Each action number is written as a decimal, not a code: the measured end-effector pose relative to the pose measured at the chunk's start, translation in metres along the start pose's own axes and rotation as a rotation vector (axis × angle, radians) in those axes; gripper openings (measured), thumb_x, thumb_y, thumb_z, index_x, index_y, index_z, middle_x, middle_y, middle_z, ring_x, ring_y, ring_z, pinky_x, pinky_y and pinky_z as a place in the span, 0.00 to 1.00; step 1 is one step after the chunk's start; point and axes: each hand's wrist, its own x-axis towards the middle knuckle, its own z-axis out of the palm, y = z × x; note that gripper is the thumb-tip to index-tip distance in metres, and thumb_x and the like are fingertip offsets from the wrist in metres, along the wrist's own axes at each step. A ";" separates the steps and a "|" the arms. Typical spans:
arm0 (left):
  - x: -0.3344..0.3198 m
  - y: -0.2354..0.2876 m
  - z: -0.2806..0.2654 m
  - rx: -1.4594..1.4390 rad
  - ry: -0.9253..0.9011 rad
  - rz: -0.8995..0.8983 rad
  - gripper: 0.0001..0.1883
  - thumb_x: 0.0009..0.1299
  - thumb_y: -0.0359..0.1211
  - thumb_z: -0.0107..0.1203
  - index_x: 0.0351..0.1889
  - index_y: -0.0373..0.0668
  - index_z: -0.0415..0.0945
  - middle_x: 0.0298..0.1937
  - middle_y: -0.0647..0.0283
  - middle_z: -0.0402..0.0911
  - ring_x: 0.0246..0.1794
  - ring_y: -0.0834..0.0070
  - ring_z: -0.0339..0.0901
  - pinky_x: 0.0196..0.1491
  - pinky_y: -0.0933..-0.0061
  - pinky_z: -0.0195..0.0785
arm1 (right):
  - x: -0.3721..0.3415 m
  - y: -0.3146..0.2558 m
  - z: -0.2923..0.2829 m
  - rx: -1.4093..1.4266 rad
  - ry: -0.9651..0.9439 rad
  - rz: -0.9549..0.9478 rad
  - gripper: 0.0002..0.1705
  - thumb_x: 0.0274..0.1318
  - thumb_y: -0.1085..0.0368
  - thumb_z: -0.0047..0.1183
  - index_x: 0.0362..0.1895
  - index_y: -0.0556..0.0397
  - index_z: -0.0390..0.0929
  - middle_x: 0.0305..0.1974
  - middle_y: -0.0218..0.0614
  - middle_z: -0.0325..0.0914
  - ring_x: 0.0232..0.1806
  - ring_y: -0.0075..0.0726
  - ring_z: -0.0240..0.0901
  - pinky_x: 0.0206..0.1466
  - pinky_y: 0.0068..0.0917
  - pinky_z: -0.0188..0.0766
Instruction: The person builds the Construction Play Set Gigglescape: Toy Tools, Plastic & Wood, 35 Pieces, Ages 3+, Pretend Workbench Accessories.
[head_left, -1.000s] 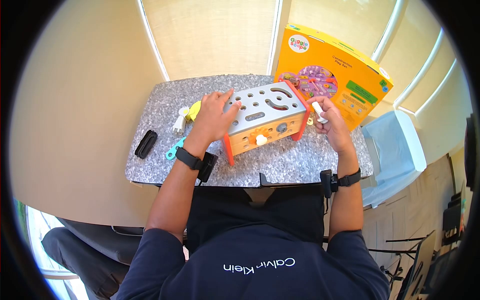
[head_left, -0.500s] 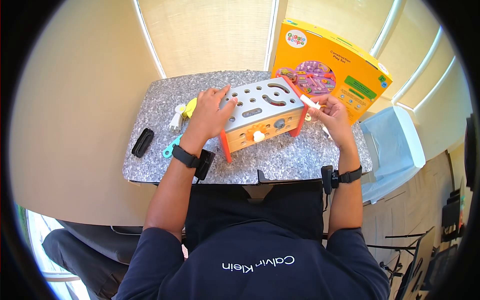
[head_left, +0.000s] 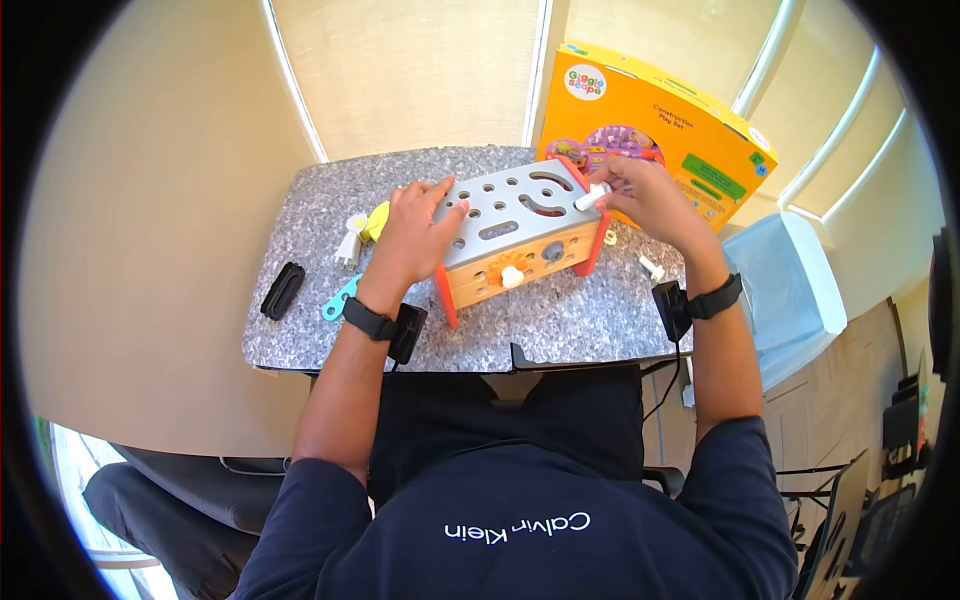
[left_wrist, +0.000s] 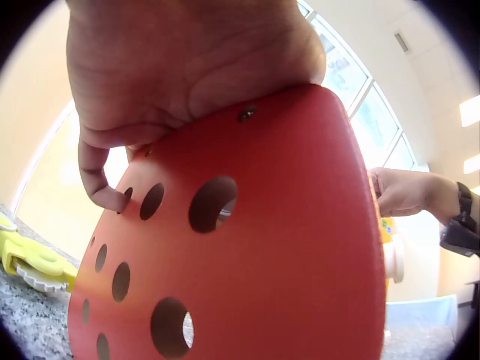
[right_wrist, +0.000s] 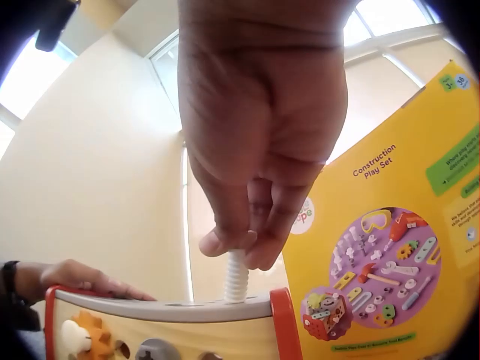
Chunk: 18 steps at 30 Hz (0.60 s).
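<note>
A toy workbench (head_left: 555,225) with a grey perforated top and red ends stands on the granite-patterned table. My left hand (head_left: 412,232) holds its left end, thumb over the grey top; in the left wrist view one finger bends against the holed red end panel (left_wrist: 285,225). Between thumb and fingertips, my right hand (head_left: 650,200) pinches a white toy screw (right_wrist: 236,277) by its head. The screw stands upright, threads down, at the grey top near the right red end. An orange gear (right_wrist: 94,335) with a white knob and a grey screw head (right_wrist: 156,350) sit on the wooden front.
A yellow play set box (head_left: 690,140) stands behind the bench on the right. Another white screw (head_left: 651,267) lies on the table. To the left are a yellow toy piece (head_left: 375,222), a teal strip (head_left: 340,300) and a black object (head_left: 283,291). Beyond the right edge is a pale blue bin (head_left: 790,290).
My right hand has brought the white screw left onto the bench top, turning it from held aside to threads down. The left hand keeps its hold.
</note>
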 end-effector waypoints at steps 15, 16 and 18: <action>0.000 0.003 -0.002 0.007 -0.007 0.007 0.28 0.78 0.46 0.52 0.69 0.38 0.74 0.51 0.48 0.76 0.56 0.53 0.68 0.66 0.56 0.60 | 0.031 -0.018 0.009 -0.550 -0.106 0.047 0.21 0.66 0.53 0.59 0.32 0.62 0.80 0.34 0.51 0.82 0.37 0.54 0.80 0.42 0.45 0.74; 0.000 0.002 -0.002 0.008 0.000 0.017 0.28 0.78 0.45 0.52 0.69 0.38 0.74 0.51 0.48 0.76 0.55 0.53 0.69 0.66 0.56 0.60 | 0.033 -0.016 0.010 -0.612 -0.136 0.061 0.25 0.68 0.49 0.55 0.32 0.62 0.81 0.33 0.52 0.82 0.37 0.55 0.81 0.41 0.46 0.74; 0.000 0.002 -0.001 0.010 0.010 0.028 0.28 0.78 0.45 0.52 0.69 0.38 0.74 0.51 0.47 0.76 0.55 0.53 0.69 0.66 0.56 0.60 | 0.038 -0.012 0.014 -0.675 -0.163 0.074 0.29 0.69 0.44 0.51 0.32 0.61 0.81 0.32 0.53 0.82 0.36 0.55 0.81 0.41 0.48 0.74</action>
